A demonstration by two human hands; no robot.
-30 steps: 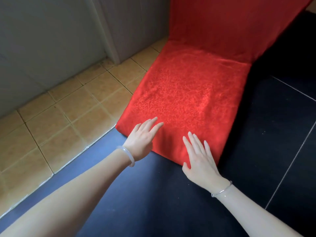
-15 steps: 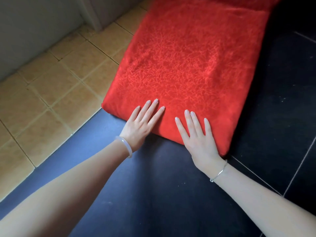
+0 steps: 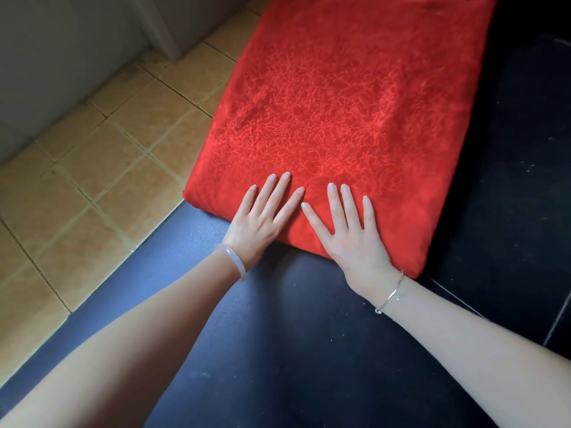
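Observation:
A folded red cloth [image 3: 340,97] with a raised woven pattern lies flat on a dark surface [image 3: 293,350], running from my hands to the top of the view. My left hand [image 3: 262,220] rests palm down on its near edge with straight, spread fingers. My right hand [image 3: 349,233] lies flat beside it on the same edge, fingers also straight. The two hands' nearest fingertips almost touch. A pale bangle circles my left wrist and a thin silver bracelet my right.
Beige floor tiles [image 3: 92,186] lie lower at the left, past the dark surface's edge. A grey wall [image 3: 61,57] and a grey upright post [image 3: 160,23] stand at the top left. Dark tiled surface [image 3: 509,180] continues to the right of the cloth.
Both hands have come down flat on the cloth's near edge and drawn closer together. The view has tilted down and moved nearer, so the cloth's raised far part has left the frame.

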